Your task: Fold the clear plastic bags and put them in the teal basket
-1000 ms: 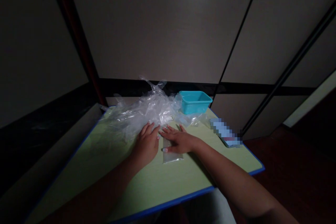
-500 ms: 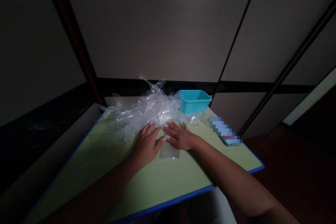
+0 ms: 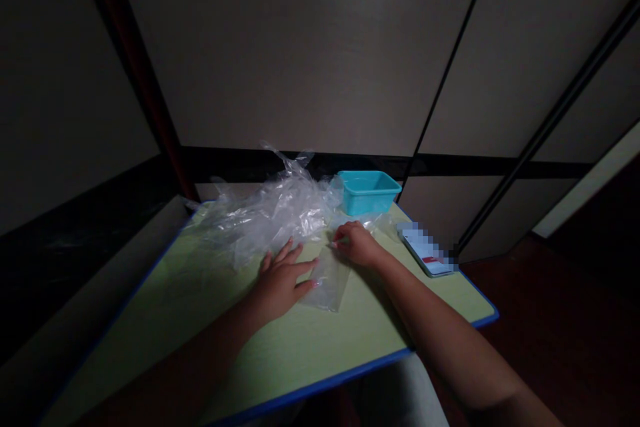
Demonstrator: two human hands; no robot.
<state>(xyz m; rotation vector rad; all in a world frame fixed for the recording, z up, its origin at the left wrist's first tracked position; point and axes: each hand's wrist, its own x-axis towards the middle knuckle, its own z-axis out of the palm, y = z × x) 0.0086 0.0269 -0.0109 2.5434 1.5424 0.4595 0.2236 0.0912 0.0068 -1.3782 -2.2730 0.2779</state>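
Observation:
A small clear plastic bag (image 3: 330,280) lies flat on the table between my hands. My left hand (image 3: 281,280) is spread, its thumb and index fingertips on the bag's left edge. At the bag's upper right corner, my right hand (image 3: 356,243) has its fingers pinched together on the plastic. A crumpled heap of clear plastic bags (image 3: 280,210) sits just beyond both hands, some of it hanging past the table's back edge.
A turquoise plastic basket (image 3: 370,200) stands at the back right of the green table (image 3: 280,367), which has a blue rim. A phone (image 3: 430,257), partly pixelated, lies near the right edge. Cabinet panels (image 3: 300,67) rise right behind the table.
My right hand has gone from lying flat on the bag to pinching its upper right corner. The hands have moved apart, and more of the bag shows, turned slightly.

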